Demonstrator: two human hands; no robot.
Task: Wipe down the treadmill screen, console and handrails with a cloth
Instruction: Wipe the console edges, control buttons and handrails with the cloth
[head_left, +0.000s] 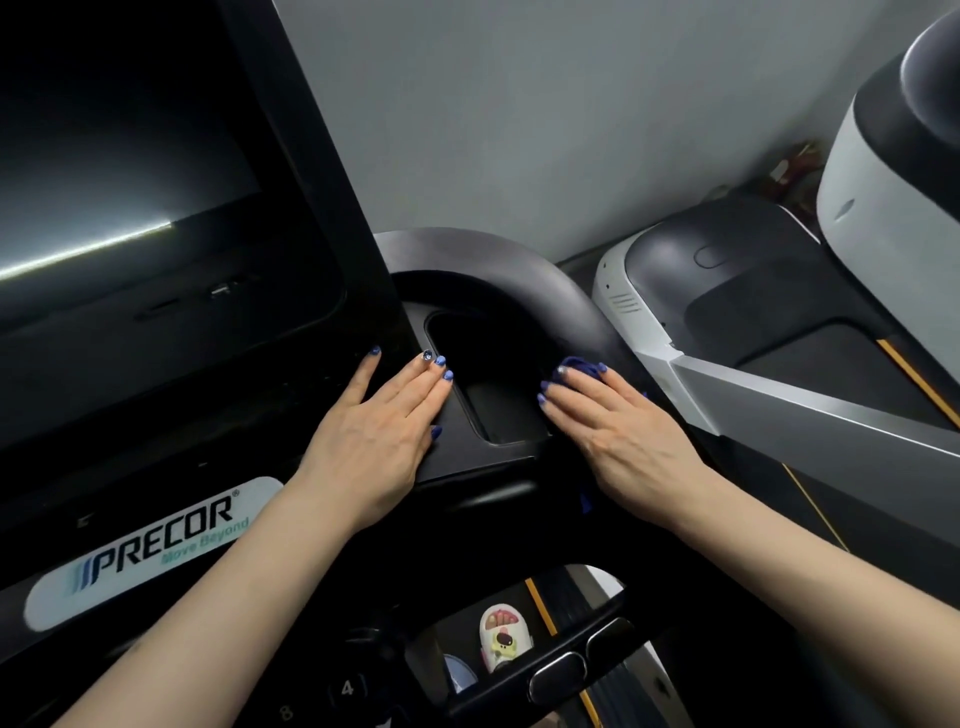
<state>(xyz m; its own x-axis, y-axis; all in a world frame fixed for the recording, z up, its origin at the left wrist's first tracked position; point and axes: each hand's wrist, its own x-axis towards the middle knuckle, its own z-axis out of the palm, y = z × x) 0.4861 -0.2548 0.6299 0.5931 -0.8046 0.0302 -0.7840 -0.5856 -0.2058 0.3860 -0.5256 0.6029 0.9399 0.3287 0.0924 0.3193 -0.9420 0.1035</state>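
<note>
Treadmill: fills the view; its dark screen (119, 156) stands at upper left, the black console (467, 452) spreads below it, and a grey handrail (498, 265) curves round the console's far right corner.
Second machine: a white and grey one (883, 197) stands just beside, past the console's right edge.
Step in hand: wiping the console, by my reading; the cloth is down on its right part, between the recess and the handrail's base.
Left hand (374, 431): lies flat on the console, left of the recess, fingers (431, 374) straight and together, gripping nothing; it looks to be steadying.
Right hand (618, 421): palm down on the cloth at the recess's right rim, fingers stretched forward and pressing it to the surface, not curled round it.
Cloth (584, 366): blue, mostly hidden under the right hand; a fold shows past the fingertips and a scrap near the wrist.
Recess (493, 374): a dark tray sunk into the console between the hands; I see nothing in it, though its depths are too dark to be sure.
Next move: probably sweeping the cloth up onto the handrail or down into the recess, which calls for wrapping the fingers to follow the curve and keeping pressure even.
Logo plate (156, 545): reads PRECOR, at the console's near left.
</note>
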